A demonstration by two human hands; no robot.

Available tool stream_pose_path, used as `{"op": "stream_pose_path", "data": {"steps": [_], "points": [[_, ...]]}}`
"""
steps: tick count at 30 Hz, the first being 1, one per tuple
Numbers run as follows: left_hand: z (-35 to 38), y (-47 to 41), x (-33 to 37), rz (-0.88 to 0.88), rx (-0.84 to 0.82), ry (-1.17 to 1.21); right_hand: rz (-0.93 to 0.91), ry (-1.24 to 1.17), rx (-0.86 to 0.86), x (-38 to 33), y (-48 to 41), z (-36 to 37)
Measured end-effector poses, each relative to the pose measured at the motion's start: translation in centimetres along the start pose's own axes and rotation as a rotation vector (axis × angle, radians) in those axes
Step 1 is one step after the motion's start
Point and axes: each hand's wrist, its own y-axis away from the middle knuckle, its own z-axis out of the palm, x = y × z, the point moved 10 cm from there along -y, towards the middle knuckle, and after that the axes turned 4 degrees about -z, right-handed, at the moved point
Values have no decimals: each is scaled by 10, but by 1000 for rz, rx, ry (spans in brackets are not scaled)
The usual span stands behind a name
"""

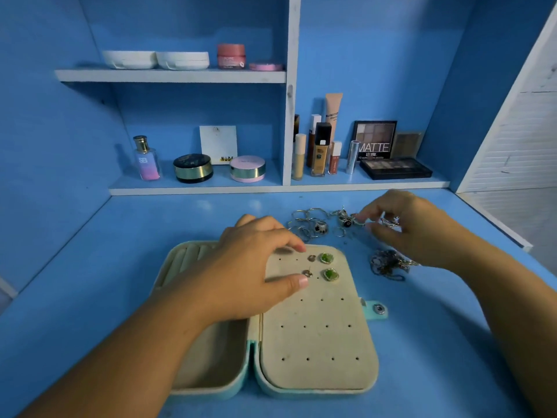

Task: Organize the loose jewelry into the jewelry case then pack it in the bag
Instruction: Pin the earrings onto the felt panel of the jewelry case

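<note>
Work surface: blue table (120, 267) with a blue shelf unit behind it.

Jewelry case (316, 327): lies open and flat on the table, centre of view. The right half is a beige panel with rows of small holes. The left half has a deep compartment near the person and ring rolls at the far end. A teal snap tab (378, 309) projects from the right edge.

Items in the case: 2 green earrings (326, 258) sit one behind the other at the far end of the holed panel. 2 small studs (312, 258) sit just to their left.

Left hand (250, 267): reaches over the far end of the case. The thumb and forefinger are spread apart and their tips rest on the panel. The thumb tip lies just beside the nearer stud. Nothing is seen in its grasp.

Right hand (407, 224): beyond the case on the right, over the loose jewelry. The fingers pinch a small silver piece (388, 221), which is blurred; its type cannot be determined.

Loose jewelry on the table: a cluster of silver rings (307, 224) just behind the case, and a tangle of chains (388, 263) to the right of the case, under the right wrist.

Shelves: cosmetics (319, 152), including bottles, compacts and eyeshadow palettes
</note>
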Motion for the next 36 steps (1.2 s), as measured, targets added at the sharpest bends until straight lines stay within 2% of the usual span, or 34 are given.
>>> {"op": "stream_pose_path", "data": {"steps": [6, 19, 24, 30, 36], "points": [[1, -3, 5, 50, 57, 52, 1, 88, -141, 7, -7, 28], [3, -4, 14, 66, 41, 80, -24, 122, -104, 0, -15, 38], [2, -2, 16, 81, 48, 73, -34, 210, -117, -6, -14, 44], [2, -2, 19, 92, 38, 78, 6, -41, -26, -22, -4, 25], [-6, 0, 18, 38, 79, 98, 75, -278, -86, -28, 6, 27]]}}
